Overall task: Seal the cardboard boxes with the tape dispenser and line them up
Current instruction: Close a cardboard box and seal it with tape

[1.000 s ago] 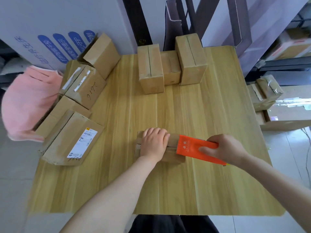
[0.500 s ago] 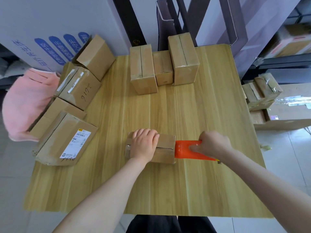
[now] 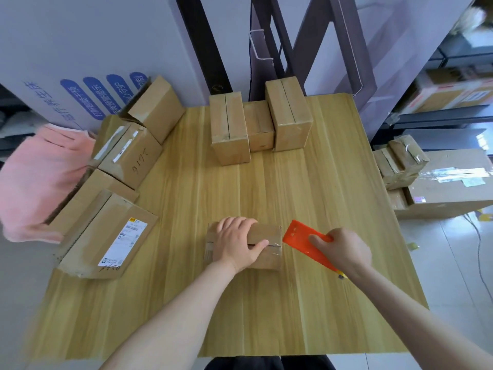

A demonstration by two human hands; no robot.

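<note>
While the left hand point(image 3: 236, 243) clamps down on a small box point(image 3: 268, 236) at lower centre of the frame, fingers over its far edge and thumb along the top seam, the right hand point(image 3: 344, 249) grips an orange dispenser point(image 3: 300, 240) whose tip meets the box's right end. Glossy tape point(image 3: 276, 247) shows at that end, so this seal looks nearly finished; the box is not yet lined up. Three boxes point(image 3: 230, 126) stand side by side at the surface's point(image 3: 333, 188) far edge, upper centre, apparently done. At left, a loose pile point(image 3: 106, 236) of at least four, one with a flap point(image 3: 133, 102) open, seems to be waiting.
</note>
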